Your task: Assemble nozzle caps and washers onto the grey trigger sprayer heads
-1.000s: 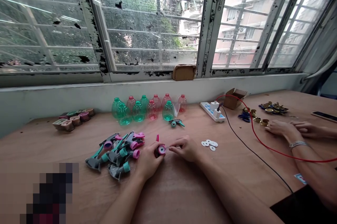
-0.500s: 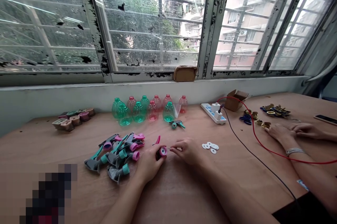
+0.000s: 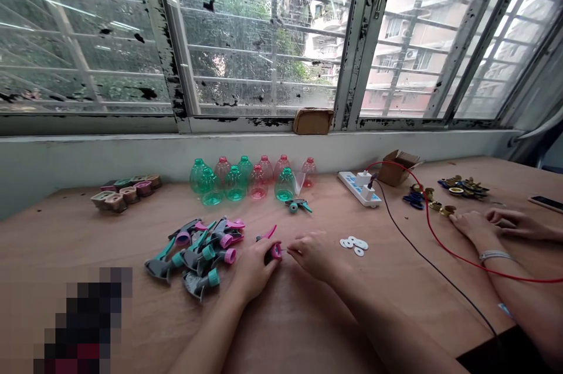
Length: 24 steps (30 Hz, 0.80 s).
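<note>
one pink spray head point(image 3: 274, 250) held by left hand point(image 3: 253, 268), right hand point(image 3: 314, 255) touching.

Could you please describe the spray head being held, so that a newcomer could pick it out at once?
On the wooden table below the window, find the heap of spray heads near its middle. Right of it, the left hand grips one spray head, the right hand close beside it. Unlike its neighbours, it is in a hand, pink trigger pointing up.

Two bare forearms, unsleeved as far as seen, end in a bare left grip point(image 3: 253, 268) and right grip point(image 3: 314, 255).
</note>
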Available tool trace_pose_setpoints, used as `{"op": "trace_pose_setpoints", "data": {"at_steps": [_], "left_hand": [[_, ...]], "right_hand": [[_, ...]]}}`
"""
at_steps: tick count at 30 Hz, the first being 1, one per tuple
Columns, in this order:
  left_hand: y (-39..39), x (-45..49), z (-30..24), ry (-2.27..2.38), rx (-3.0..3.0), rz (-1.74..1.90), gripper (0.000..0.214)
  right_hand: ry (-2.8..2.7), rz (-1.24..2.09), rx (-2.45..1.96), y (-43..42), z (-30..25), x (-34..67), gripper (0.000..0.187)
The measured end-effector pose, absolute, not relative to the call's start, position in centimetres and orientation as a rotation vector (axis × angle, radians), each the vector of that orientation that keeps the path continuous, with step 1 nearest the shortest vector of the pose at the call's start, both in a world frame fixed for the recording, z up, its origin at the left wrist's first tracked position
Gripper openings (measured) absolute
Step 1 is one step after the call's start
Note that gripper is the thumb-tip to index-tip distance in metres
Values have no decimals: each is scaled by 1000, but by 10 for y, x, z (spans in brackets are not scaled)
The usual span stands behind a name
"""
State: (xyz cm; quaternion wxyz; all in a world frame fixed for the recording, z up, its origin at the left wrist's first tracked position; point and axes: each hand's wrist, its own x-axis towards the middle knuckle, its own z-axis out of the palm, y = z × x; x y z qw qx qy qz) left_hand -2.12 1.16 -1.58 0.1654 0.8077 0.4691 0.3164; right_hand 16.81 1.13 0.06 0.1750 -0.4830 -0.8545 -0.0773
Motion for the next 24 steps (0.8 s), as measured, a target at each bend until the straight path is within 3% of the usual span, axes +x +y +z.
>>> {"op": "trace_pose_setpoints", "data": {"at_steps": [8,24], "left_hand": [[16,-24,-14,1238,2288,835,32],[20,-28,-15,1199,2183,870,32]], "right_hand": [[-2354,80,-1166,26,-7,181,13],[-2151,542,-889,43,-28,191,22]]}}
